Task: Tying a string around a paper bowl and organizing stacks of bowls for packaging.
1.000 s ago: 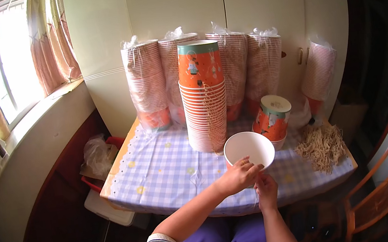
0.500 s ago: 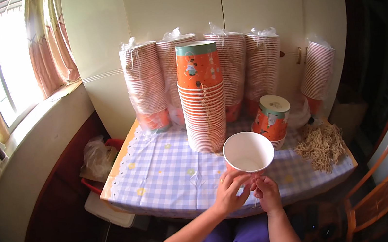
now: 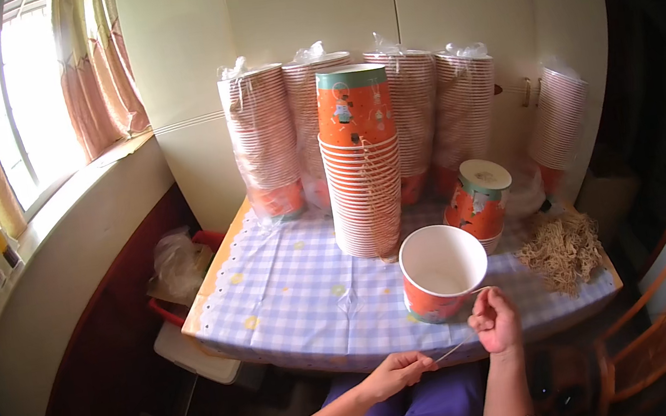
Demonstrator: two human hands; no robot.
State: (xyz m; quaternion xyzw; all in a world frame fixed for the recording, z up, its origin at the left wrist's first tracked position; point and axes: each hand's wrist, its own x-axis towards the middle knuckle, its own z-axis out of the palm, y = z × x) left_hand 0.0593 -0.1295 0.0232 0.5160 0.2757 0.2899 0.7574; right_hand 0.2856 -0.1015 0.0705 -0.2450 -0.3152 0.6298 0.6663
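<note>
A paper bucket (image 3: pixel 439 299), white inside and orange with a green base outside, stands near the table's front edge, tilted a little toward me. Right of its rim, my right hand (image 3: pixel 495 321) is closed, pinching a thin pale string that runs toward the rim. Lower down, at the front edge of the table, my left hand (image 3: pixel 401 374) pinches another length of thin string, which points up to the right. Whether both lengths belong to one string, I cannot tell. Neither hand touches the bucket.
Behind the bucket rises a tall upside-down stack of buckets (image 3: pixel 365 195) with string hanging down it. A short upside-down stack (image 3: pixel 477 206) and a heap of beige strings (image 3: pixel 564 253) lie to the right. Several bagged stacks (image 3: pixel 261 142) line the back. A wooden chair (image 3: pixel 660 325) stands at right.
My hands have moved apart from the bucket's front: the left down toward me, the right beside the rim. String now shows at both hands. The view has shifted slightly.
</note>
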